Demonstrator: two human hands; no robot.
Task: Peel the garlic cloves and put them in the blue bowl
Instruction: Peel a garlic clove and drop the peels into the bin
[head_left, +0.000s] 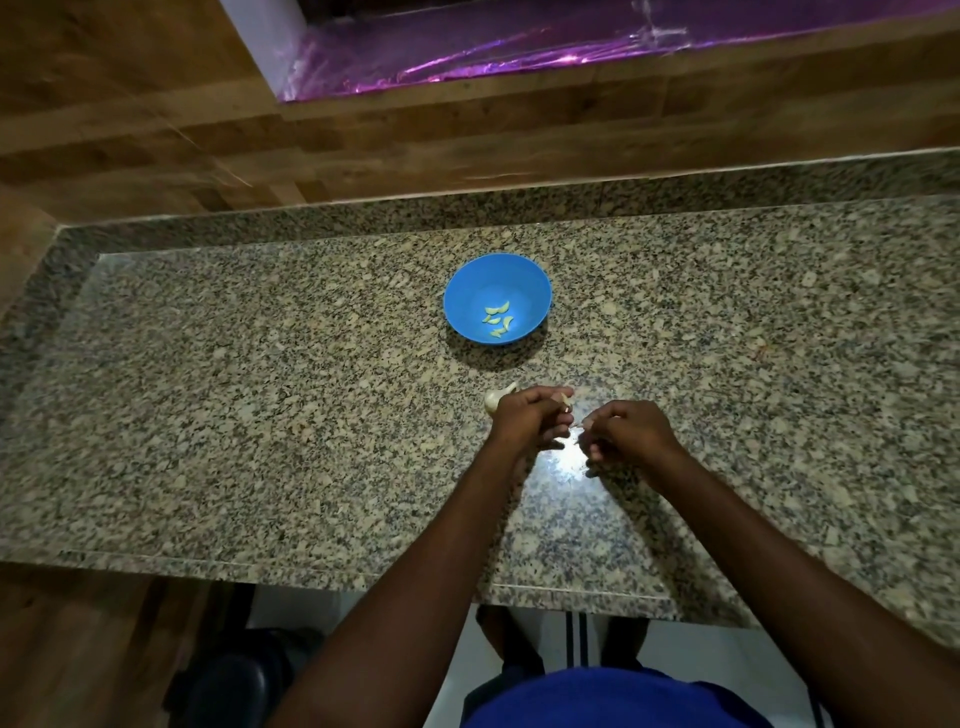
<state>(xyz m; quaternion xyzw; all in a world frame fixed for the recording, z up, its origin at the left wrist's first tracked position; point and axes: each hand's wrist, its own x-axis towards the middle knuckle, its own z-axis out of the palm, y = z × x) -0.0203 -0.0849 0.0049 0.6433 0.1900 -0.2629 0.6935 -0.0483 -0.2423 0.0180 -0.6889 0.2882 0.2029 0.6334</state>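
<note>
A blue bowl (497, 298) stands on the granite counter (260, 415) with several peeled garlic cloves (498, 322) inside. In front of it, my left hand (527, 418) pinches a garlic clove (566, 402) between thumb and fingertips. Just behind that hand a white garlic bulb (496, 399) lies on the counter, partly hidden. My right hand (626, 434) is a little to the right, its fingers curled and pinching a thin strip of garlic skin (577, 427) that runs toward the clove.
A raised granite ledge (519, 202) and a wood-panelled wall (363, 130) run along the back. A purple foil-lined opening (519, 47) sits above. The counter's front edge (260, 569) is near my body, and a dark stool (234, 686) stands below left.
</note>
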